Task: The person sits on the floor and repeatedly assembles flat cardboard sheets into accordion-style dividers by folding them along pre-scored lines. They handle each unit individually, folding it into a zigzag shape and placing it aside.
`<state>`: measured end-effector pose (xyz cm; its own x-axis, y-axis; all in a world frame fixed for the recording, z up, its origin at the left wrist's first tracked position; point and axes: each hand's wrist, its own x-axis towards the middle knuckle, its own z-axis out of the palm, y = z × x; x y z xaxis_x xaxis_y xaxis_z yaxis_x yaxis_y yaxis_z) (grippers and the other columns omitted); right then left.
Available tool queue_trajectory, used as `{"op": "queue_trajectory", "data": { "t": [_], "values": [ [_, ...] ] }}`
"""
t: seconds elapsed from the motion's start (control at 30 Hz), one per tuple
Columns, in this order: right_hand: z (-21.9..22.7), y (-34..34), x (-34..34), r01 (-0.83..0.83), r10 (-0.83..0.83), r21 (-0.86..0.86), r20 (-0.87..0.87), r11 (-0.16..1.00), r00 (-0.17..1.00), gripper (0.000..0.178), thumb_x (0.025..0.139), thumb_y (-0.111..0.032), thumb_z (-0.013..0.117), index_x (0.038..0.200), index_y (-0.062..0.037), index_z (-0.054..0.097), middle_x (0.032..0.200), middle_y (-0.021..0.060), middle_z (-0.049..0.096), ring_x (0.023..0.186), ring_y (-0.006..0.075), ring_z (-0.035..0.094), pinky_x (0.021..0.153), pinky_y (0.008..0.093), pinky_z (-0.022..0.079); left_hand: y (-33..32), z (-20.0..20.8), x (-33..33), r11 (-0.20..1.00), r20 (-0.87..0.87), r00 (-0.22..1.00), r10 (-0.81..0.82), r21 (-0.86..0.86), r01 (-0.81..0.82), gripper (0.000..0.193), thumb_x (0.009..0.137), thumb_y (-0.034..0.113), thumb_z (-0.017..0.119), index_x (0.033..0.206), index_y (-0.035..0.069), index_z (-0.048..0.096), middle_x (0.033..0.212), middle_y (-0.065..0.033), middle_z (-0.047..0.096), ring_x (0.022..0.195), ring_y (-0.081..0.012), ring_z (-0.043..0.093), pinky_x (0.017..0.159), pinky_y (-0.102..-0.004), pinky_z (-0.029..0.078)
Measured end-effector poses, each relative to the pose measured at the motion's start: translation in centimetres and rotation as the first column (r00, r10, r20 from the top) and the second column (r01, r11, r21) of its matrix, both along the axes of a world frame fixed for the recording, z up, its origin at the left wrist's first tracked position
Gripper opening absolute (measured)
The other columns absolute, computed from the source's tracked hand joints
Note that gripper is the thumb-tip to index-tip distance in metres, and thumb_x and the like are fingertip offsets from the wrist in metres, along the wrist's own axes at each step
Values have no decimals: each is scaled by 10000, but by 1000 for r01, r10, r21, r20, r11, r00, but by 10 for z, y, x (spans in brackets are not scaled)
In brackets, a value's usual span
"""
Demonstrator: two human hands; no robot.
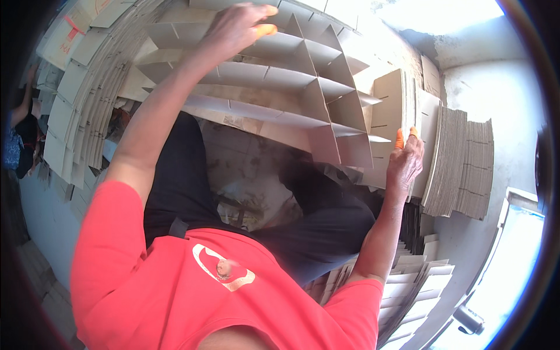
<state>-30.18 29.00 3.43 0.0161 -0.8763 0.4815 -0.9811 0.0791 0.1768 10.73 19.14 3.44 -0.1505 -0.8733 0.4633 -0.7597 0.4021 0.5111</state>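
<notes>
A partly assembled grid of slotted grey cardboard strips (pixel 318 96) lies in front of me, with long strips crossed by several short ones at its right end. Over the far side of the grid is my left hand (pixel 236 28), its orange-covered thumb and finger apart and nothing visible between them. At the right, my right hand (pixel 406 160) pinches the near end of a narrow stack of cardboard strips (pixel 410 96) standing on edge. Two of its fingertips also wear orange covers. The rest of that hand's fingers are partly hidden.
Tall stacks of slotted cardboard (pixel 87 99) rise at the left. More bundled cardboard (pixel 461 160) stands at the right near the wall, with loose strips (pixel 414 291) below it. My legs are under the work surface. Another person (pixel 23 137) is at the far left edge.
</notes>
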Motion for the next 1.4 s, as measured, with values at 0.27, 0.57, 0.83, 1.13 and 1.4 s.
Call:
{"op": "queue_trajectory", "data": {
  "t": [0.27,0.57,0.83,1.13,1.4],
  "values": [
    [-32,9,-46,85,-70,218,-76,972,995,259,835,-185,698,942,3,558,941,202,614,847,370,622,699,437,514,94,-4,22,997,-40,999,-19,-75,16,337,740,100,780,1051,8,686,838,-111,673,737,-186,638,658,-295,508],
    [-35,-5,-70,47,-52,124,40,991,998,335,919,-380,580,803,-69,630,753,202,650,704,390,637,614,485,490,118,-12,20,997,-70,996,-48,-68,43,291,753,118,769,1004,-8,694,786,-109,671,714,-198,616,655,-313,497],
    [17,2,-49,61,10,-267,258,962,966,215,931,-309,604,1019,-153,723,847,120,701,660,269,672,595,390,525,125,-15,24,991,31,999,-45,-124,49,326,732,160,772,1001,-3,688,834,-111,682,753,-251,617,705,-350,499],
    [91,12,102,-327,381,-208,642,922,665,322,869,-129,707,1157,6,655,720,7,668,571,24,482,532,196,438,128,-38,10,989,86,986,-145,5,145,357,734,198,758,1042,44,663,858,-57,666,810,-231,604,771,-373,484],
    [57,0,162,-575,461,-89,702,814,543,302,850,-38,676,627,22,481,1053,176,696,509,34,392,459,239,381,118,-62,8,983,91,979,-181,-12,182,145,744,124,720,863,55,674,666,-75,577,692,-244,565,612,-382,465]
  ]
}}
